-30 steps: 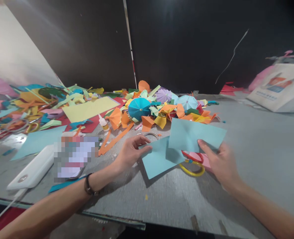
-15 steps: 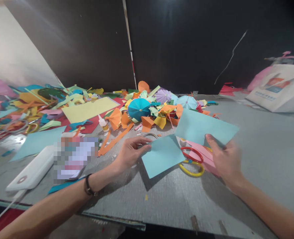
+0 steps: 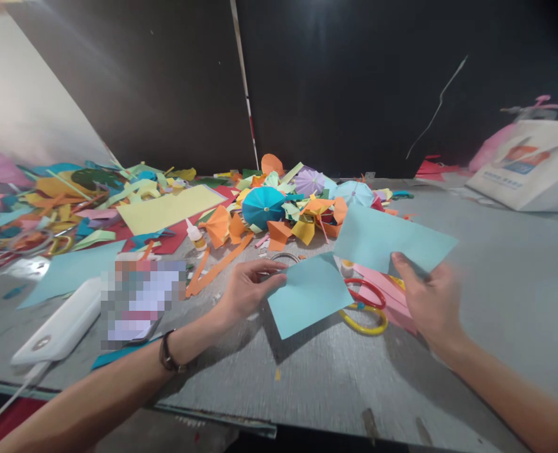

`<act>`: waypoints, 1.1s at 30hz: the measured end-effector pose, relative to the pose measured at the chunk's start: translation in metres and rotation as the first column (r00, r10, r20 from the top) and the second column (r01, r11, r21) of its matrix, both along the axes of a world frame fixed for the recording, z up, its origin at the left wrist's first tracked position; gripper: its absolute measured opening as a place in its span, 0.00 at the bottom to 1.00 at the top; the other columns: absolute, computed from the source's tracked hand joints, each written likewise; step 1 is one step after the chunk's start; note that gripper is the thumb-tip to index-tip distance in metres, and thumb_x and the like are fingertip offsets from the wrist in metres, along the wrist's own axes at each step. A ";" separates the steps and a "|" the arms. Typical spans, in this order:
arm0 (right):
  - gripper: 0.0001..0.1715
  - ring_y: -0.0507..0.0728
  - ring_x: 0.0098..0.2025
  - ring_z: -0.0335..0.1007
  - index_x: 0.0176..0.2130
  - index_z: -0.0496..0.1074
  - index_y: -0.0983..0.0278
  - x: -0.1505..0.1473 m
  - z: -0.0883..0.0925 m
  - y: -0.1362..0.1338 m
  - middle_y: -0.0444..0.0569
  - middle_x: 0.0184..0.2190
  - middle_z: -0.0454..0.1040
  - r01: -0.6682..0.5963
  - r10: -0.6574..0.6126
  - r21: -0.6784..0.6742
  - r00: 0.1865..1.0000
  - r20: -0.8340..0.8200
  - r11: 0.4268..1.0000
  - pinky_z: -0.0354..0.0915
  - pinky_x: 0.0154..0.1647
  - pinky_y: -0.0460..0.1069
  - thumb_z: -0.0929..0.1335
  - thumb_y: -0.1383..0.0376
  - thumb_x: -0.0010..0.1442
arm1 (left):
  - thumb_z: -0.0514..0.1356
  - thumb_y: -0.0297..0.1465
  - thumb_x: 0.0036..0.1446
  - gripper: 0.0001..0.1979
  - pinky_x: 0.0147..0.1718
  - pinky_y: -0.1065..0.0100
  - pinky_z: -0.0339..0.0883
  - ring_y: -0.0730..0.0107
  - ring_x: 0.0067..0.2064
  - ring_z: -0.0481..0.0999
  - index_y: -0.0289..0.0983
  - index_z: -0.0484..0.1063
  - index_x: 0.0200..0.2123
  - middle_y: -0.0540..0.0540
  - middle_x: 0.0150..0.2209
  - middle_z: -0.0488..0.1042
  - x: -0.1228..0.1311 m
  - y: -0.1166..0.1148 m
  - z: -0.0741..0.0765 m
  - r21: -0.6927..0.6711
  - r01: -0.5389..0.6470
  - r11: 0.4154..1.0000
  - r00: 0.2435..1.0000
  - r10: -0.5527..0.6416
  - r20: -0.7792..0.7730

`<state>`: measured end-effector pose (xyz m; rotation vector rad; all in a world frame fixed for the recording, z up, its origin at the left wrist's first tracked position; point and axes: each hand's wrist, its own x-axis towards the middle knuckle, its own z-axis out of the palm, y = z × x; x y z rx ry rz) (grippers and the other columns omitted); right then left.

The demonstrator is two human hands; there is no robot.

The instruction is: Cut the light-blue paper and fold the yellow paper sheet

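So, my left hand [image 3: 248, 290] lies half open near the middle of the bench [image 3: 335, 384], its fingers [image 3: 267, 272] reaching toward the left corner of a light blue paper sheet [image 3: 308, 296] that lies flat on the bench. I can't tell whether they pinch it or only touch it. My right hand [image 3: 432, 302], a little blurred, is closed on a second light blue paper sheet [image 3: 387, 239], with the thumb [image 3: 401, 264] on top, holding it just beside the first sheet.

Under my right hand sit scissors with red and yellow handles [image 3: 363, 308], with pink paper strips [image 3: 382, 292] next to them. A thin metal ring [image 3: 284, 257] lies just beyond my left fingers, and an orange paper strip [image 3: 217, 264] and a glue bottle [image 3: 194, 234] lie further left. Behind them spreads a heap of paper scraps [image 3: 279, 233], with a teal paper parasol [image 3: 262, 207] and a lilac paper parasol [image 3: 309, 182] among them. By the near left edge are a white power bank [image 3: 56, 321] and a pixelated object [image 3: 141, 302], too blurred to name. A tote bag [image 3: 524, 167] stands at the far right corner.
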<state>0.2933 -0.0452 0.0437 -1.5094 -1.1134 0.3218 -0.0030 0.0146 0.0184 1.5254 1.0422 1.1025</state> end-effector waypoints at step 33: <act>0.13 0.76 0.48 0.81 0.35 0.79 0.55 0.005 -0.006 0.006 0.56 0.41 0.85 0.037 -0.038 0.056 0.999 0.005 0.998 0.74 0.46 0.68 0.72 0.49 0.59 | 0.73 0.34 0.51 0.10 0.34 0.62 0.75 0.59 0.38 0.81 0.38 0.85 0.37 0.42 0.38 0.84 0.001 -0.001 0.001 0.007 0.036 0.999 0.998 -0.036 0.044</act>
